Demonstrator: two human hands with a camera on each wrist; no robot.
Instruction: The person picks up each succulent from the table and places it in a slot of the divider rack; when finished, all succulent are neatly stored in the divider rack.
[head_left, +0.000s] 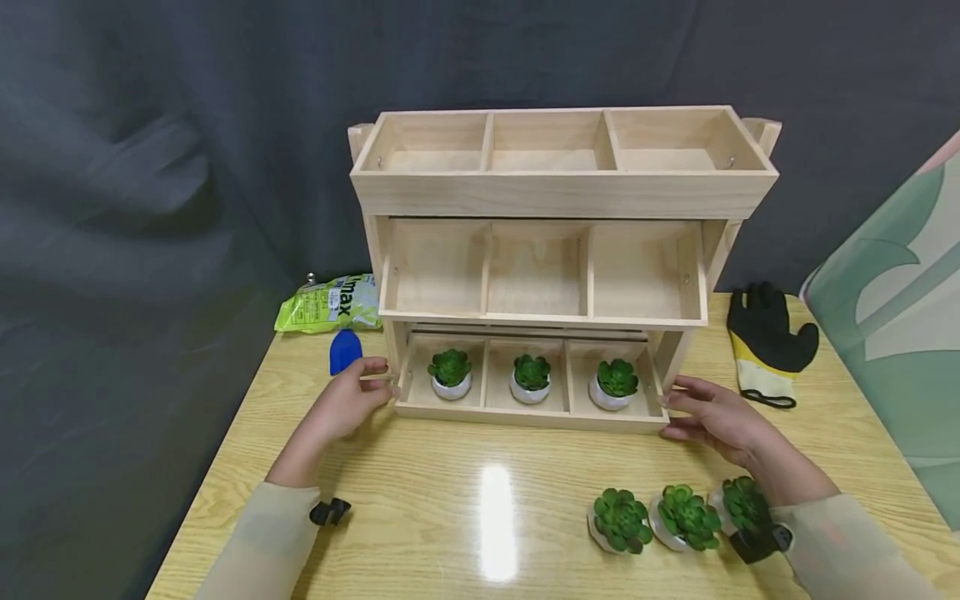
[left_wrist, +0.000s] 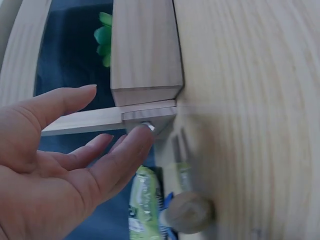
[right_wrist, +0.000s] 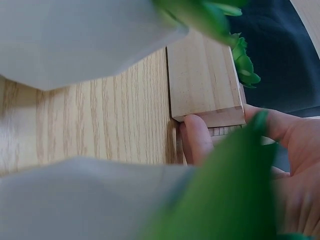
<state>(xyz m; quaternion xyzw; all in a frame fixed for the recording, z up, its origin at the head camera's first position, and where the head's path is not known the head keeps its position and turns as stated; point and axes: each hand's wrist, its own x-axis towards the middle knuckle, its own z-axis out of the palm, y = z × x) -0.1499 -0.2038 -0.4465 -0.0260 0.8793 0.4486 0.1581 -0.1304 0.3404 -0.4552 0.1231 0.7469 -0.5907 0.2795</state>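
A three-tier wooden planter shelf (head_left: 532, 421) stands on the table; one potted succulent (head_left: 451, 375) sits in each of the three bottom-tier compartments. My left hand (head_left: 354, 398) is at the left end of the bottom tier. In the left wrist view, its fingertips (left_wrist: 142, 137) meet the tier's end near the tabletop, the thumb held apart. At the opposite end, my right hand (head_left: 712, 417) touches the tier, fingers spread against its side and one digit (right_wrist: 199, 135) at the lower front corner. Three more potted succulents (head_left: 621, 521) stand beside my right forearm, partly covering the right wrist view.
The top tier (head_left: 562, 193) and middle tier (head_left: 540, 271) each have three compartments holding nothing. A green bag (head_left: 318, 308) and a blue scoop-like piece (head_left: 346, 351) lie left of the shelf. A black and yellow work glove (head_left: 768, 342) lies to its right. Dark cloth (head_left: 187, 250) hangs behind.
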